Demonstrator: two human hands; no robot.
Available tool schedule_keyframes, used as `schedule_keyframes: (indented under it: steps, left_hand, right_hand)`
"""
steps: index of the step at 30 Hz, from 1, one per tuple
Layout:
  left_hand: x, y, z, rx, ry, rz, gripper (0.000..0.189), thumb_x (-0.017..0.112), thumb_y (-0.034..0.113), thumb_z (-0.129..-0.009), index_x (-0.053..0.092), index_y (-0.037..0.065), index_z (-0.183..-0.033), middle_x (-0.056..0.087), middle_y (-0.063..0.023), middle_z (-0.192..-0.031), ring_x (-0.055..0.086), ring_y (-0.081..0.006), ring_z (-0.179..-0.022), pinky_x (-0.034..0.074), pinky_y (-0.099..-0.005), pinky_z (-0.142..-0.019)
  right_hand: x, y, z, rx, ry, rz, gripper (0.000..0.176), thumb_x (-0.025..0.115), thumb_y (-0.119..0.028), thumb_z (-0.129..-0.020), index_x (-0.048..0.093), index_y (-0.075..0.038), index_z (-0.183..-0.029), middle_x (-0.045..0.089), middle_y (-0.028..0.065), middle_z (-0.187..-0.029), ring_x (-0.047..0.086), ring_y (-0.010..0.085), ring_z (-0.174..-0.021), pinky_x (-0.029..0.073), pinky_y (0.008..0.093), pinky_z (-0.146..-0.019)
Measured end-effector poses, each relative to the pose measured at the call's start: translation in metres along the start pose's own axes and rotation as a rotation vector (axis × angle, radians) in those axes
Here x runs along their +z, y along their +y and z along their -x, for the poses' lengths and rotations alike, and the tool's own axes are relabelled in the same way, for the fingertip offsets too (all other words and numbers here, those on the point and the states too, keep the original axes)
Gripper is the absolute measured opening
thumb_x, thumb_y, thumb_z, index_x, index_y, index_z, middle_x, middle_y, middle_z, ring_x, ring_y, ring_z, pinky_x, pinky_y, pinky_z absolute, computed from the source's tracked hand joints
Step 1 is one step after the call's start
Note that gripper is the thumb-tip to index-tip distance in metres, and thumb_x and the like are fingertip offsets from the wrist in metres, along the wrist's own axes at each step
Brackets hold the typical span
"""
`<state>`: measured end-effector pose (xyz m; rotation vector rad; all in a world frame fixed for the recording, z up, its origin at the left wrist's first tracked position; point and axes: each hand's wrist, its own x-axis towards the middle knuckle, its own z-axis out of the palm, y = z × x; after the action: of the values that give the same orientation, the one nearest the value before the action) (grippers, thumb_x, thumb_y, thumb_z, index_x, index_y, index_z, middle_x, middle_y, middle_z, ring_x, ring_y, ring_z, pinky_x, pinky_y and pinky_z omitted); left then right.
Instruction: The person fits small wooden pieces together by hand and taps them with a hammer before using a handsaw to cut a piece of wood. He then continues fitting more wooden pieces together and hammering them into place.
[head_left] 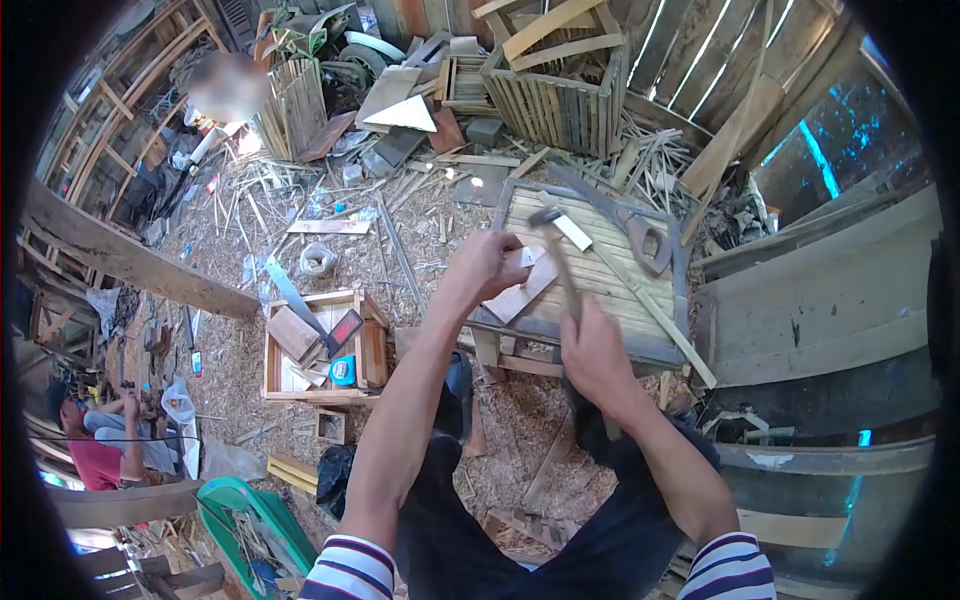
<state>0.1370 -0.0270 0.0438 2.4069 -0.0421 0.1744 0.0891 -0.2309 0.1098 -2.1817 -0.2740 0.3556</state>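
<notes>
My right hand (pixel 597 345) is closed around the handle of a hammer (pixel 562 268), whose dark head is raised over the slatted wooden table. My left hand (pixel 485 265) is closed, its fingertips pinching a small pale piece (pixel 528 257) at the upper end of a wooden board (pixel 522 288). That board lies slanted at the table's near left edge. Whether a nail is between my left fingers cannot be made out. A white strip (pixel 573 233) rests just beyond the hammer. The slatted table (pixel 620 290) has a grey frame.
A handsaw (pixel 650 245) and a long thin strip (pixel 655 312) lie on the table. Left of my left arm, a wooden box (pixel 300 393) holds wood pieces and a blue tape measure (pixel 343 371). A green plastic chair (pixel 215 510) stands lower left. Another person (pixel 105 440) sits at far left.
</notes>
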Motion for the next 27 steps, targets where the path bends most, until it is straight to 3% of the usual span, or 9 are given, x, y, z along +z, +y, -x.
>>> schedule_keyframes:
  steps: [2,5,8,11,14,21,23,27]
  left_hand:
    - [-0.007,0.006,-0.004,-0.137,-0.101,-0.001,0.04,0.076,0.023,-0.064,0.071,0.001,-0.097,0.067,-0.0228,-0.083,0.067,-0.0359,-0.078,0.053,-0.0388,-0.073]
    - [-0.005,0.005,-0.004,-0.064,-0.027,-0.021,0.034,0.073,0.022,-0.064,0.072,0.002,-0.093,0.069,-0.0198,-0.085,0.067,-0.0353,-0.08,0.054,-0.0403,-0.075]
    - [0.0,0.001,-0.002,-0.023,0.005,-0.047,0.035,0.072,0.021,-0.064,0.072,0.003,-0.094,0.069,-0.0193,-0.085,0.067,-0.0352,-0.081,0.054,-0.0405,-0.077]
    - [-0.006,0.007,-0.001,-0.03,-0.007,-0.028,0.035,0.072,0.021,-0.064,0.071,0.001,-0.093,0.069,-0.0199,-0.086,0.067,-0.0355,-0.081,0.054,-0.0404,-0.077]
    - [-0.008,0.004,-0.003,-0.055,-0.055,-0.003,0.04,0.076,0.023,-0.064,0.07,0.0,-0.097,0.069,-0.0217,-0.09,0.068,-0.0343,-0.084,0.053,-0.0373,-0.077]
    - [-0.007,0.008,-0.003,-0.039,-0.056,-0.022,0.041,0.077,0.021,-0.063,0.07,-0.001,-0.097,0.068,-0.0219,-0.089,0.067,-0.0348,-0.083,0.053,-0.0381,-0.077]
    - [-0.008,0.008,-0.004,-0.047,-0.068,-0.026,0.039,0.076,0.021,-0.063,0.07,-0.001,-0.095,0.068,-0.022,-0.088,0.067,-0.0351,-0.081,0.052,-0.0386,-0.075]
    - [-0.01,0.015,-0.005,-0.105,-0.099,-0.062,0.038,0.075,0.023,-0.064,0.071,0.001,-0.094,0.068,-0.0218,-0.084,0.067,-0.0354,-0.078,0.052,-0.0391,-0.073]
  right_hand:
    - [0.013,0.035,-0.01,-0.106,-0.125,0.167,0.026,0.048,-0.019,-0.095,0.049,0.007,-0.098,0.058,0.0349,-0.075,0.057,0.0533,-0.078,0.043,0.0568,-0.068]
    - [0.004,0.012,-0.007,-0.133,-0.053,0.145,0.026,0.048,-0.019,-0.095,0.049,0.007,-0.097,0.057,0.0341,-0.073,0.056,0.0536,-0.077,0.043,0.0567,-0.066]
    - [-0.018,-0.027,0.004,0.011,-0.028,0.075,0.027,0.048,-0.022,-0.096,0.05,0.006,-0.095,0.057,0.033,-0.077,0.057,0.0509,-0.083,0.042,0.0534,-0.071]
    - [-0.019,-0.019,0.002,-0.011,-0.007,0.07,0.027,0.048,-0.022,-0.096,0.05,0.005,-0.095,0.057,0.0325,-0.076,0.057,0.0509,-0.081,0.042,0.053,-0.069]
    - [0.005,0.039,-0.014,-0.08,-0.073,0.184,0.026,0.049,-0.021,-0.096,0.05,0.005,-0.095,0.056,0.0323,-0.075,0.056,0.0501,-0.077,0.041,0.0534,-0.066]
    - [-0.017,-0.006,-0.003,0.06,-0.061,0.049,0.026,0.049,-0.022,-0.095,0.051,0.005,-0.097,0.058,0.0342,-0.085,0.055,0.0515,-0.089,0.042,0.0544,-0.074]
    - [0.0,0.029,-0.008,-0.096,-0.083,0.153,0.026,0.049,-0.021,-0.095,0.052,0.005,-0.096,0.058,0.0332,-0.082,0.055,0.0521,-0.086,0.042,0.0541,-0.072]
    - [0.001,0.027,-0.012,-0.12,-0.059,0.149,0.026,0.049,-0.02,-0.095,0.052,0.006,-0.095,0.058,0.0319,-0.075,0.056,0.0523,-0.08,0.041,0.0546,-0.07]
